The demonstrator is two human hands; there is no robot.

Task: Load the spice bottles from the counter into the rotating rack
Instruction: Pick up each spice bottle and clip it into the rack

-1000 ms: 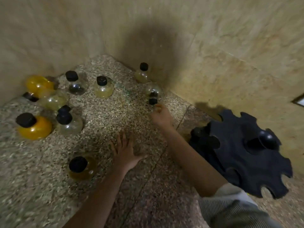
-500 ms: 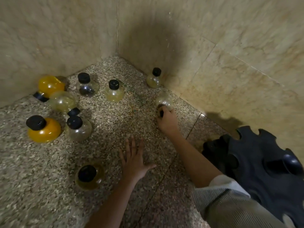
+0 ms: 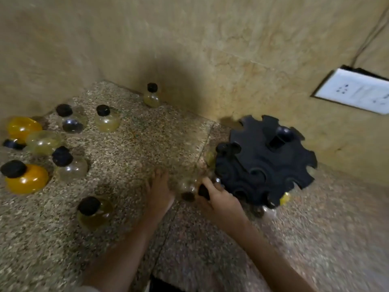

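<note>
My right hand [image 3: 221,199] grips a clear round spice bottle [image 3: 188,186] by its black cap, held tilted just left of the black notched rotating rack [image 3: 265,161]. My left hand [image 3: 159,191] lies flat on the speckled counter [image 3: 147,140] beside that bottle, fingers spread. Several round bottles with black caps stand on the counter to the left: two orange ones [image 3: 27,180] [image 3: 22,126], clear ones [image 3: 71,165] [image 3: 70,121], yellowish ones [image 3: 106,119] [image 3: 93,211], and a small one [image 3: 152,95] by the wall. The rack's lower notches hold a few bottles, mostly hidden.
Beige tiled walls close the counter at the back and right. A white socket plate [image 3: 355,90] with a cable sits on the right wall above the rack. One clear bottle [image 3: 42,142] lies on its side among the left group.
My right hand has lifted the clear bottle from beside the back wall and carried it toward me and right, up to the rack. The left hand has stayed flat on the counter.
</note>
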